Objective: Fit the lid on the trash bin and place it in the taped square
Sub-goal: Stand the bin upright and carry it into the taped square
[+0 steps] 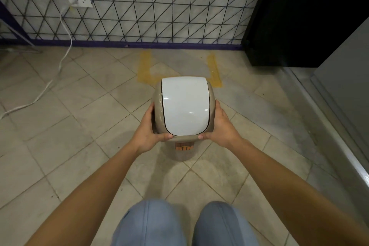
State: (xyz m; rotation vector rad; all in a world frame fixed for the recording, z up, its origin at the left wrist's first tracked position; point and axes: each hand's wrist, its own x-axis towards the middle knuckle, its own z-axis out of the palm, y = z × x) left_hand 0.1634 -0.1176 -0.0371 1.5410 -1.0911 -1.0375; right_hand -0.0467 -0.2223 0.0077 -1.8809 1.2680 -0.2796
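Note:
A beige trash bin [182,154] with an orange label stands on the tiled floor in front of my knees. Its beige lid [157,98] with a white swing flap [185,106] sits on top of it. My left hand [149,132] grips the lid's left side, thumb on the near rim. My right hand [219,128] grips the lid's right side the same way. The yellow taped square [144,68] lies just beyond the bin, by the wall; the bin hides its near edge in part.
A white cable [63,54] runs from a wall socket [79,0] down across the floor at left. A black cabinet [299,16] stands at right, and a grey ledge [339,136] runs along the right side. A patterned wall closes the far side.

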